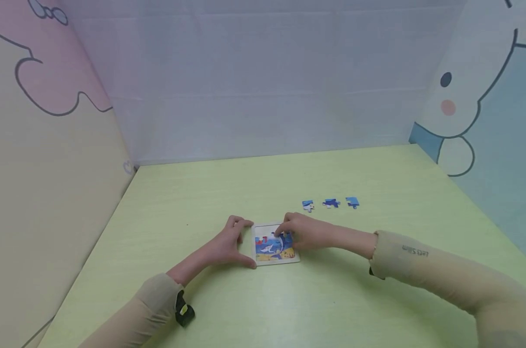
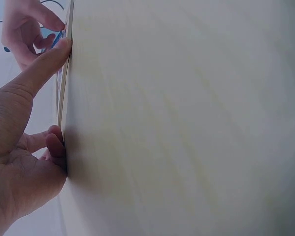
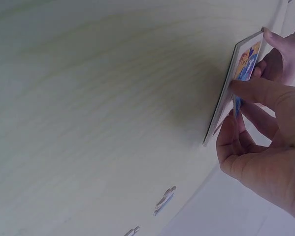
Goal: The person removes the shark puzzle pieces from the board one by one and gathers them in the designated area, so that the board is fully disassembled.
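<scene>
Here, the left hand [image 1: 229,244], thumb and forefinger spread wide, holds the left side of a shallow square wooden puzzle tray [image 1: 277,263] with a sea picture. The right hand [image 1: 306,231] pinches a small blue jigsaw piece [image 3: 237,106] over it, covering part of the tray's right rim. Just beyond that hand, three loose blue-and-white jigsaw pieces [image 1: 331,203] run rightward along the pale green wooden table [image 1: 263,299].

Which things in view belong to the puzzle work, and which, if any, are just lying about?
Part of the job:
puzzle tray, held by the left hand
blue piece, pinched by the right hand
three loose pieces, farther back

Surroundings only:
green table
cartoon figures on the walls
pale backdrop
</scene>
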Motion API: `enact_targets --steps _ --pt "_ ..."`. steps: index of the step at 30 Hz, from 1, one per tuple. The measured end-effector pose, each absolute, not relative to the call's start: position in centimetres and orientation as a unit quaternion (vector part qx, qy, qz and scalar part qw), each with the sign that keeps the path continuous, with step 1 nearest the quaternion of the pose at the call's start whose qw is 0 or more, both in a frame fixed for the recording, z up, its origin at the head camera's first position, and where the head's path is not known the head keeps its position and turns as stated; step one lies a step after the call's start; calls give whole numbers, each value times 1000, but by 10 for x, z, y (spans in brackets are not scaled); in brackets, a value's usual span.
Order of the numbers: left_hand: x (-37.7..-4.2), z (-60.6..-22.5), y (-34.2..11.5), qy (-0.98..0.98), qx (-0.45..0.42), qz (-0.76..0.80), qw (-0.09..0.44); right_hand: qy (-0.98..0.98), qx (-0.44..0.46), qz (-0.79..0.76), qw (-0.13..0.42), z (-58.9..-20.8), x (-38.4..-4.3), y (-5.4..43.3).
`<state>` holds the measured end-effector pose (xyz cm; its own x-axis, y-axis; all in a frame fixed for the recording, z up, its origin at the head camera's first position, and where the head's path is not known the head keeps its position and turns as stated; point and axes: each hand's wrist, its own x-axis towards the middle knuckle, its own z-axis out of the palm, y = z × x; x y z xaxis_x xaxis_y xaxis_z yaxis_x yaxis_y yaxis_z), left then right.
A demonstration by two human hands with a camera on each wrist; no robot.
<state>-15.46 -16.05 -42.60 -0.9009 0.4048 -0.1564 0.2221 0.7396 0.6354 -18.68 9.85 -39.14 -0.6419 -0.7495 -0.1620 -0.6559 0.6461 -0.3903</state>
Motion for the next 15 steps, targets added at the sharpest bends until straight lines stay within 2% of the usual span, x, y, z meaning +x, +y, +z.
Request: enact_targets --steps 9,15 --pt "-155 -423 -159 921 162 321 150 894 -398 -174 112 -399 -182 107" --pt "-155 -424 -159 922 157 321 148 894 -389 -195 111 -401 -181 117"
